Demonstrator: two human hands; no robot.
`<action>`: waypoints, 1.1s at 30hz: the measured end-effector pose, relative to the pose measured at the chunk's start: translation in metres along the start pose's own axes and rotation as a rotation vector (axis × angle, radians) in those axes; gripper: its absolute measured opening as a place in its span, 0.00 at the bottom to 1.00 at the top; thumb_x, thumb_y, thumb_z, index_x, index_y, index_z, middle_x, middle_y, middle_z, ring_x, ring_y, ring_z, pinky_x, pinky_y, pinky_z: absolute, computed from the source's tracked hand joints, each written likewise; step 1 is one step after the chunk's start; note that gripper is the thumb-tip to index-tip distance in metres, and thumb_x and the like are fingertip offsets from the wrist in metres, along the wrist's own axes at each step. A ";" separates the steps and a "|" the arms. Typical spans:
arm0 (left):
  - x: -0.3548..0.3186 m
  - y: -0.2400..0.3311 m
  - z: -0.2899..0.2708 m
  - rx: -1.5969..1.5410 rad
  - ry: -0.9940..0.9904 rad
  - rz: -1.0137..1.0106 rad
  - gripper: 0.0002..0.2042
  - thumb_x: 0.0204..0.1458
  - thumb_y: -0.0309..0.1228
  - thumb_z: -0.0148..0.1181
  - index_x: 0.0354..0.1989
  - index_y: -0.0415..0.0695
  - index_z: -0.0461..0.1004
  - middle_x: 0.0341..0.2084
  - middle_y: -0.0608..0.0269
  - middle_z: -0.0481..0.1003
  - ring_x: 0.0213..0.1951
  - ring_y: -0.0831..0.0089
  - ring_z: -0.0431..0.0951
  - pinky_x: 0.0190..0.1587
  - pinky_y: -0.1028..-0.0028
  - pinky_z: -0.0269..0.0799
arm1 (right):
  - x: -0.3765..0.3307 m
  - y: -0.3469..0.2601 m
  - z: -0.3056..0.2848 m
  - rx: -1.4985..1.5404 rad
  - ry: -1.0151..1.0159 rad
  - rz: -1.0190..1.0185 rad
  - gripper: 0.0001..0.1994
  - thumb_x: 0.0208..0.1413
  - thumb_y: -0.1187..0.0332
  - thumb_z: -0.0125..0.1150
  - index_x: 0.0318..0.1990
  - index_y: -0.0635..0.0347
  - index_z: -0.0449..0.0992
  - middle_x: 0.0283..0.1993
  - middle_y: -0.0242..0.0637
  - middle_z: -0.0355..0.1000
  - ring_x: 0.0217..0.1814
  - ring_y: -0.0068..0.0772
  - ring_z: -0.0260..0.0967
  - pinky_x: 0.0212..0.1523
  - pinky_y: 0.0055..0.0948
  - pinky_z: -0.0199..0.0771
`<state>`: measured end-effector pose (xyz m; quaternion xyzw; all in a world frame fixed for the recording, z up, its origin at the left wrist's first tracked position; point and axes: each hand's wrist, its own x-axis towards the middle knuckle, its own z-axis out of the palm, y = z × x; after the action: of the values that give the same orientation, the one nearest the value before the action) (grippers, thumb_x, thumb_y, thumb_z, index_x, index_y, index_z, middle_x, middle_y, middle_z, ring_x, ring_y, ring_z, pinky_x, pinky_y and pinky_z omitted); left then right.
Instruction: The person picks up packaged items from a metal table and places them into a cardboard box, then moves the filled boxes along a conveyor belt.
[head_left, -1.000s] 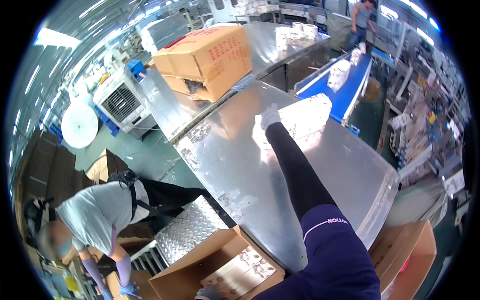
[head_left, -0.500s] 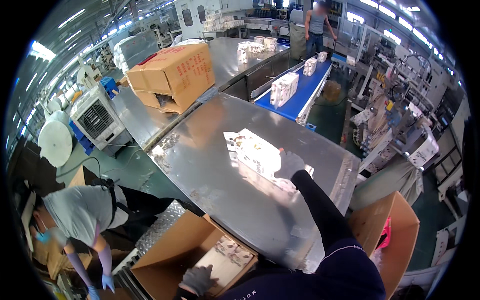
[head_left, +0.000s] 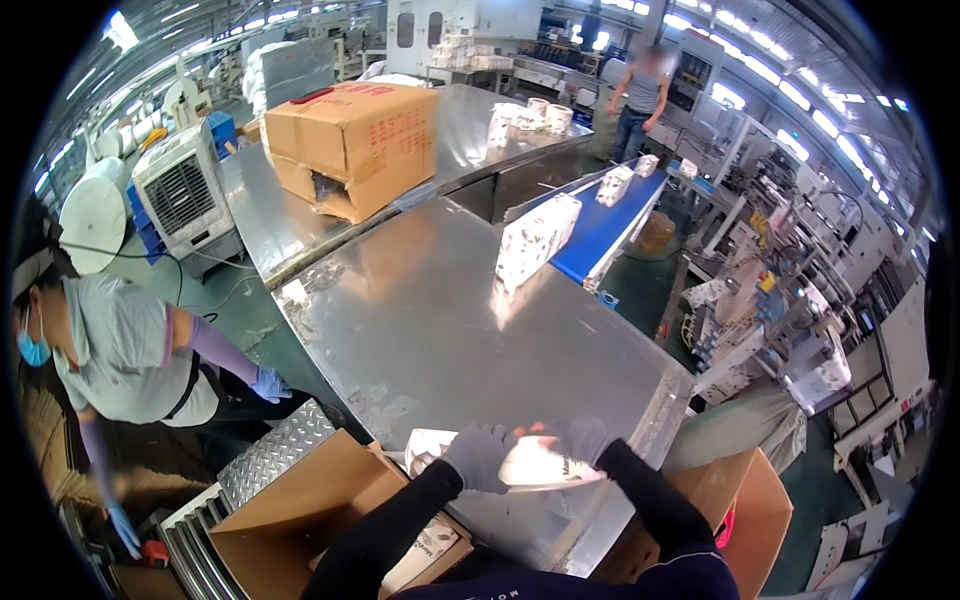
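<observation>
My left hand (head_left: 478,458) and my right hand (head_left: 582,440), both in grey gloves with bare fingertips, grip the top of a long white tissue pack (head_left: 535,468) with dark print. The pack is at the near edge of the steel table (head_left: 450,330). Just below my left forearm stands an open cardboard box (head_left: 300,495). Inside it lie similar tissue packs (head_left: 432,545), partly covered by my arm. Another white pack (head_left: 535,240) stands upright where the blue conveyor (head_left: 610,225) meets the table.
Further packs ride the conveyor. A closed-topped carton (head_left: 350,145) with a torn corner sits on the far-left table. At right stands another open box (head_left: 755,520). A co-worker (head_left: 130,350) bends at left beside a roller track (head_left: 195,535); another person (head_left: 640,100) stands beyond the conveyor.
My left hand has come out of the box onto the pack. My right hand and the pack have moved nearer to me. A conveyor pack has reached the table. The left co-worker has shifted.
</observation>
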<state>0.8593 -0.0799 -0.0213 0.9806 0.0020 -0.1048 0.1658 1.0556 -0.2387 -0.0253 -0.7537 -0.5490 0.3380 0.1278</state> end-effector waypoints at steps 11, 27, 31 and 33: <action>-0.002 -0.005 0.003 -0.065 0.174 0.053 0.49 0.35 0.56 0.65 0.65 0.39 0.57 0.42 0.57 0.68 0.44 0.63 0.70 0.48 0.69 0.64 | 0.325 0.045 -0.159 -1.136 0.880 -0.202 0.30 0.57 0.62 0.47 0.68 0.52 0.54 0.68 0.38 0.57 0.71 0.38 0.52 0.63 0.47 0.55; -0.016 0.041 0.019 0.247 0.287 -0.126 0.24 0.46 0.33 0.52 0.55 0.42 0.67 0.35 0.58 0.68 0.41 0.63 0.67 0.44 0.68 0.60 | 0.194 -0.014 -0.085 -0.428 0.381 0.240 0.55 0.32 0.47 0.70 0.70 0.51 0.47 0.59 0.48 0.61 0.59 0.50 0.64 0.54 0.44 0.70; -0.061 0.083 0.008 0.331 0.470 0.056 0.23 0.43 0.33 0.54 0.52 0.43 0.67 0.33 0.60 0.66 0.38 0.65 0.67 0.45 0.66 0.62 | 0.096 0.016 -0.065 -0.255 0.406 0.404 0.56 0.34 0.51 0.68 0.69 0.66 0.44 0.53 0.55 0.70 0.54 0.50 0.70 0.54 0.37 0.71; -0.111 0.108 -0.021 0.341 0.516 0.048 0.23 0.47 0.32 0.52 0.55 0.44 0.65 0.38 0.58 0.67 0.43 0.62 0.68 0.44 0.64 0.63 | 0.061 0.029 -0.062 -0.140 0.412 0.575 0.52 0.35 0.52 0.69 0.66 0.70 0.50 0.50 0.55 0.72 0.50 0.49 0.73 0.52 0.34 0.72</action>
<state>0.7588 -0.1718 0.0560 0.9883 0.0033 0.1527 -0.0049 1.1271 -0.1819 -0.0186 -0.9365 -0.2991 0.1628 0.0835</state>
